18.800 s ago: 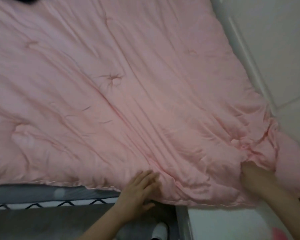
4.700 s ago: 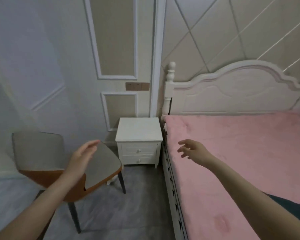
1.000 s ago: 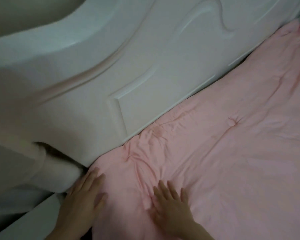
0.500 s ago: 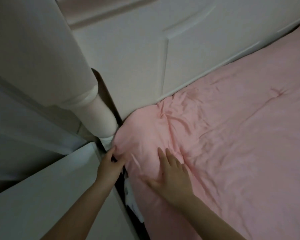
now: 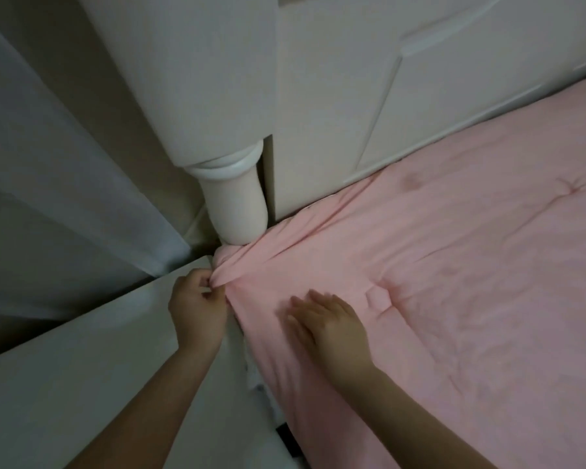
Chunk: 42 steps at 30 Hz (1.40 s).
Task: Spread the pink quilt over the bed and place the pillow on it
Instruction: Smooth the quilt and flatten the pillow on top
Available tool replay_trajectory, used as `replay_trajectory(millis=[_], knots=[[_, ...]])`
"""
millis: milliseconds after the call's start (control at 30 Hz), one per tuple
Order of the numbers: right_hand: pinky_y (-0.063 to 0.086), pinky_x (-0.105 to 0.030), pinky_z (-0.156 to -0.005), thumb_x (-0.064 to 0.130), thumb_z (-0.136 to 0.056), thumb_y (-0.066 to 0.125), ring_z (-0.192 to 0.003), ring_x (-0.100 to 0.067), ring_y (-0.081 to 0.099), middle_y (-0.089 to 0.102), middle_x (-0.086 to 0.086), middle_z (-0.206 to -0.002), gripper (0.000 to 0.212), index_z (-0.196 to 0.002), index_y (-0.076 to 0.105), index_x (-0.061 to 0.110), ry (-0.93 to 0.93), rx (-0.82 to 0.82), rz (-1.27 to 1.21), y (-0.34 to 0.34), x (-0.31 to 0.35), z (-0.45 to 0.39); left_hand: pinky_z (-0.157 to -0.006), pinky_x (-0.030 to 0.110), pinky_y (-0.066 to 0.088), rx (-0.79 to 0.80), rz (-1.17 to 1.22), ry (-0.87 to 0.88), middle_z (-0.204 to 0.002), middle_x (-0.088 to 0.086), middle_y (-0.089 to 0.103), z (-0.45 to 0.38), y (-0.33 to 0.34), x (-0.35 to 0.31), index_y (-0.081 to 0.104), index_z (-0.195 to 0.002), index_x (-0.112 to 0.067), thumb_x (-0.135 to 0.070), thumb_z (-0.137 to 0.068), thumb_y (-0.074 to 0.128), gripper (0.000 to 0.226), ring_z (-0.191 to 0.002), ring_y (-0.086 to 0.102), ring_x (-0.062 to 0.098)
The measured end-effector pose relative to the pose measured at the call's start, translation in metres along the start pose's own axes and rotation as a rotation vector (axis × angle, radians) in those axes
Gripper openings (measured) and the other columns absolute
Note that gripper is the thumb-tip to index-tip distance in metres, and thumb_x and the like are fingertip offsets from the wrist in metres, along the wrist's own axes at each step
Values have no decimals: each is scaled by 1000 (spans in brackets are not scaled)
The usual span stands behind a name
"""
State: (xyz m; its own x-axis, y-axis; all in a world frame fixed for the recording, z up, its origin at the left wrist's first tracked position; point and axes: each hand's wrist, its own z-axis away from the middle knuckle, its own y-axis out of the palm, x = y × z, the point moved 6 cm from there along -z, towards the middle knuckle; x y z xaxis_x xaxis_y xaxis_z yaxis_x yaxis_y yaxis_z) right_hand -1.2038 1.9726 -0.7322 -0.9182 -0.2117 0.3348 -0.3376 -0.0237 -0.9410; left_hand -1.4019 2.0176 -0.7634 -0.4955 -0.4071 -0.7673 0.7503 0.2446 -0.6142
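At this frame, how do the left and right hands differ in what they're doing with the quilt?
The left hand pinches the pink quilt at its bunched corner; the right hand lies flat on top, fingers straight. The left is over the bed's edge, the right further in. Both touch the quilt.

quilt [image 5: 454, 282]: cut off right and bottom | headboard [image 5: 420, 79]: top out of frame | pillow: not visible
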Motion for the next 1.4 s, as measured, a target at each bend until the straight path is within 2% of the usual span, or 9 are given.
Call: replay_trajectory(millis=[100, 233, 367, 500, 700, 900, 1067, 1200, 1400], knots=[[45, -56, -91, 56, -72, 51, -119, -27, 58, 60, -3, -130, 54, -115, 65, 26, 46, 277, 254, 38, -5, 6, -87, 35, 48, 214, 114, -159, -104, 2, 62, 9, 14, 10, 60, -108, -17, -12, -78, 67, 32, -94, 60, 24], [36, -63, -95, 62, -72, 39, -130, -27, 46, 48, -7, -141, 73, -130, 53, 21, 66, 397, 346, 61, -18, 21, -67, 13, 39, 297, 232, -229, -116, -8, 51, 36, 12, 14, 46, -130, -20, -14, -81, 68, 54, -81, 53, -5], [33, -63, -97, 61, -75, 33, -133, -27, 42, 44, -6, -145, 72, -133, 49, 22, 102, 429, 322, 64, -13, 17, -85, 19, 33, 168, 66, -286, -133, 8, 44, 71, -9, 19, 49, -129, -15, -16, -92, 51, 37, -101, 50, 13], [-1, -54, -113, 66, -82, -9, -145, -11, -4, -1, 9, -157, 77, -147, 17, 34, 64, 337, 97, 57, -15, 14, -95, 26, 35, 474, 27, -310, -136, 8, 50, 111, 21, 12, 44, -133, -19, -32, -95, 42, 41, -122, 47, 24], [19, -47, -116, 48, -90, 11, -135, -3, 35, 43, 19, -136, 55, -131, 46, 34, 260, 25, -558, 28, -32, 22, -110, 34, 29, 531, 183, -412, -155, 10, 18, 126, 73, 12, -5, -148, -13, -50, -83, 52, 94, -137, 30, 26], [28, -34, -114, 40, -93, 20, -131, -3, 39, 45, 12, -139, 41, -130, 40, 36, 170, 10, -670, 16, -37, 34, -106, 31, 34, 324, 405, -526, -151, 8, 24, 119, 102, 24, 4, -149, -17, -32, -71, 76, 107, -134, 35, 22], [16, -38, -117, 32, -86, 26, -139, -17, 30, 38, -2, -148, 56, -139, 39, 20, 49, 105, -484, 12, -57, 52, -109, 40, 35, 191, 261, -306, -147, 6, 34, 114, 88, 24, 17, -145, -20, -40, -58, 82, 110, -132, 39, 21], [16, -46, -113, 39, -86, 30, -136, -27, 38, 45, -9, -144, 58, -132, 51, 13, 538, -63, -74, -6, -117, 95, -113, 39, 25, -16, 51, -47, -154, 8, 18, 147, 63, -28, 20, -147, -16, -28, -68, 79, 99, -140, 22, 23], [20, -58, -102, 50, -83, 37, -138, -26, 31, 40, -8, -147, 63, -135, 48, 16, 494, 293, 242, -20, -180, 190, -108, 38, 22, 518, -501, 742, -150, 5, 31, 216, 130, -85, 36, -138, -22, -69, -58, 57, 95, -138, 23, 25]])
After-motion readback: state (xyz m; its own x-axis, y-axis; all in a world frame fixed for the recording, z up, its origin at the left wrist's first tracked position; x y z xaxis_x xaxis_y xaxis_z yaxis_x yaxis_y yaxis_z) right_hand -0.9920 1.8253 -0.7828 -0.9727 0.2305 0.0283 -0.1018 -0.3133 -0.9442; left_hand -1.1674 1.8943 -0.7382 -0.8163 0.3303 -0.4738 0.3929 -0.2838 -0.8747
